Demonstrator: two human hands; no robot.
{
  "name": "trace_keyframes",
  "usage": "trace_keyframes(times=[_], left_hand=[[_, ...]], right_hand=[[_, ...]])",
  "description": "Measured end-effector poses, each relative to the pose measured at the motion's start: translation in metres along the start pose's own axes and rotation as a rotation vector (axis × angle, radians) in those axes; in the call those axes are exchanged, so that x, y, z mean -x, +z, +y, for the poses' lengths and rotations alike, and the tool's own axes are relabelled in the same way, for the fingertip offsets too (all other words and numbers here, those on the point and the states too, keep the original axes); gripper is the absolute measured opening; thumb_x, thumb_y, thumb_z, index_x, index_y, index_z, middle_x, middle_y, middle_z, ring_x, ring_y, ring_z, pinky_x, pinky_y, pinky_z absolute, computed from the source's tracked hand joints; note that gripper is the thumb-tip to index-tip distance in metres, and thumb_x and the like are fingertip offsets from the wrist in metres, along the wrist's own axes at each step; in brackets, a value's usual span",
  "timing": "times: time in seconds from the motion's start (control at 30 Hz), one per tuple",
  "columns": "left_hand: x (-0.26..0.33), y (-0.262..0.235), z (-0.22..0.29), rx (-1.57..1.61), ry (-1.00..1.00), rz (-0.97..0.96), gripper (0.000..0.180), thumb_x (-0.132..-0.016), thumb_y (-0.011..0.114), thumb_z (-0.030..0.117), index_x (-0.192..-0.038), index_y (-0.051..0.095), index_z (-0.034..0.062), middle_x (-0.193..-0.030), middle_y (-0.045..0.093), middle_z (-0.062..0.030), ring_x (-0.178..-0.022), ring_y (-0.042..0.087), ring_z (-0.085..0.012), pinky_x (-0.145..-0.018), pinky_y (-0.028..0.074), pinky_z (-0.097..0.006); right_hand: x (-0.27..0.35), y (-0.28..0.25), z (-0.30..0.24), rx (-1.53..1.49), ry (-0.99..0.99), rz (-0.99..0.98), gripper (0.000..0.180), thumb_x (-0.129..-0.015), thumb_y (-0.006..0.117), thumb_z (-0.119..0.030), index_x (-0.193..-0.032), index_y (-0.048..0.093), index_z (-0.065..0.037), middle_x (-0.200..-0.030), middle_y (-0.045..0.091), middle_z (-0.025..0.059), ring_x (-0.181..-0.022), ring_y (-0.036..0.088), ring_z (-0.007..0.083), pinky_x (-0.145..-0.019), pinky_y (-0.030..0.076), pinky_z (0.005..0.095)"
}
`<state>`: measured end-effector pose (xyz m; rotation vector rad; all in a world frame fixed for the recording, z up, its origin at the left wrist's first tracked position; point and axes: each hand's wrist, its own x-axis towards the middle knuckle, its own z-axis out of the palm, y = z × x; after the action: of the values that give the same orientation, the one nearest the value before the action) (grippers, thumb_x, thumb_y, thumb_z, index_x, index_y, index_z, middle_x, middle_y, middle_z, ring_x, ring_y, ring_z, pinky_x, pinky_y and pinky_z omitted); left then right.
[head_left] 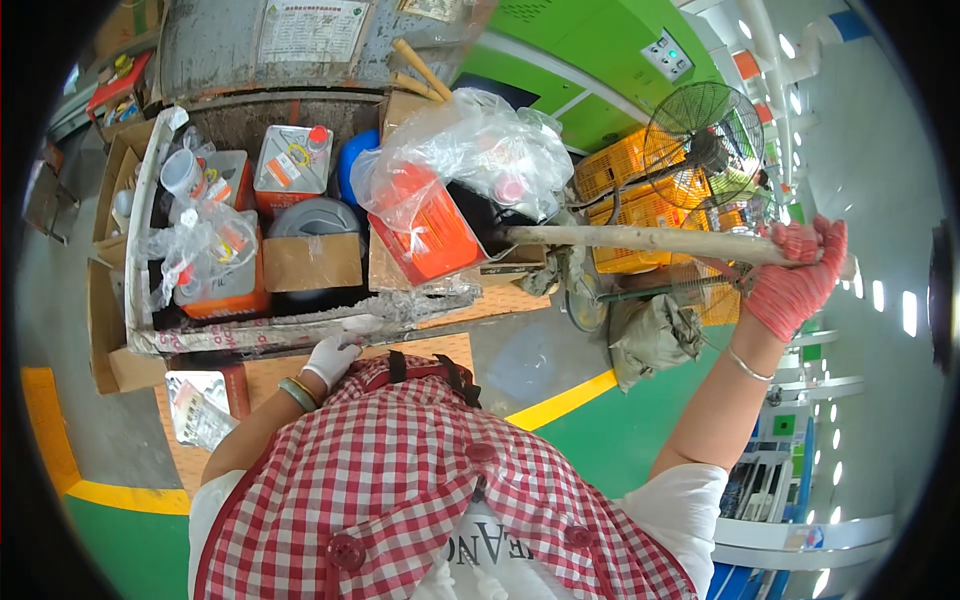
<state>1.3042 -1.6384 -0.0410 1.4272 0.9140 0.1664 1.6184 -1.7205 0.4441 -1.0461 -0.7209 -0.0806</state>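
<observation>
My right hand (pixel 797 275), in a red knit glove, is raised and closed around the end of a long pale wooden handle (pixel 640 240). The handle runs left toward an open bucket wrapped in clear plastic (pixel 470 150); its far end is hidden there. My left hand (pixel 333 356), in a white glove, rests on the dirty front rim of a cart tray (pixel 250 335). An orange canister (pixel 430 235) sits in plastic just beyond the tray. My red-checked apron (pixel 400 480) fills the lower middle.
The tray holds several metal tins (pixel 292 160), a dark lidded bucket (pixel 313 218) and a cardboard box (pixel 312 262). A standing fan (pixel 703 130), yellow crates (pixel 640 205), a green machine (pixel 600 50), a grey sack (pixel 655 335) and a yellow floor line (pixel 560 402) lie to the right.
</observation>
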Motion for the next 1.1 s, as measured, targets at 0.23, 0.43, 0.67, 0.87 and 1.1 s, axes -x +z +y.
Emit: trace_keyframes(times=[0.23, 0.43, 0.67, 0.87, 1.1], left_hand=[[-0.001, 0.028, -0.020, -0.023, 0.012, 0.057, 0.027, -0.080, 0.057, 0.017, -0.098, 0.061, -0.0019, -0.092, 0.063, -0.0130, -0.085, 0.059, -0.0201, -0.077, 0.045, -0.028], [0.003, 0.037, -0.030, 0.066, 0.008, 0.088, 0.026, -0.080, 0.057, 0.015, -0.099, 0.062, -0.0021, -0.089, 0.064, -0.0115, -0.082, 0.059, -0.0185, -0.075, 0.046, -0.028], [0.012, 0.042, -0.047, -0.032, 0.033, 0.132, 0.028, -0.080, 0.057, 0.014, -0.104, 0.061, -0.0014, -0.088, 0.064, -0.0107, -0.078, 0.058, -0.0171, -0.073, 0.046, -0.027], [0.017, 0.045, -0.051, 0.065, -0.067, 0.107, 0.029, -0.080, 0.057, 0.015, -0.103, 0.061, -0.0018, -0.089, 0.065, -0.0125, -0.080, 0.059, -0.0175, -0.075, 0.046, -0.027], [0.018, 0.047, -0.063, 0.004, -0.037, 0.121, 0.031, -0.078, 0.055, 0.016, -0.102, 0.061, -0.0024, -0.090, 0.065, -0.0147, -0.082, 0.061, -0.0212, -0.076, 0.046, -0.029]], right_hand=[[-0.043, -0.032, -0.044, -0.022, -0.049, -0.169, 0.027, -0.086, 0.056, -0.023, -0.092, 0.047, 0.001, -0.055, 0.042, 0.0079, -0.051, 0.040, 0.0181, -0.057, 0.043, 0.0323], [-0.074, -0.039, -0.071, -0.102, -0.054, -0.217, 0.026, -0.087, 0.054, -0.020, -0.094, 0.044, 0.003, -0.055, 0.034, 0.0058, -0.047, 0.033, 0.0158, -0.054, 0.040, 0.0321], [-0.091, -0.043, -0.101, -0.175, -0.058, -0.209, 0.025, -0.088, 0.053, -0.016, -0.095, 0.042, 0.004, -0.056, 0.030, 0.0043, -0.045, 0.031, 0.0146, -0.050, 0.037, 0.0294], [-0.104, -0.057, -0.118, -0.167, -0.107, -0.207, 0.025, -0.087, 0.054, -0.016, -0.095, 0.041, 0.005, -0.058, 0.031, 0.0049, -0.045, 0.032, 0.0151, -0.049, 0.037, 0.0300], [-0.092, -0.058, -0.122, -0.164, -0.110, -0.224, 0.026, -0.088, 0.053, -0.018, -0.094, 0.042, 0.005, -0.058, 0.031, 0.0051, -0.048, 0.033, 0.0163, -0.050, 0.036, 0.0300]])
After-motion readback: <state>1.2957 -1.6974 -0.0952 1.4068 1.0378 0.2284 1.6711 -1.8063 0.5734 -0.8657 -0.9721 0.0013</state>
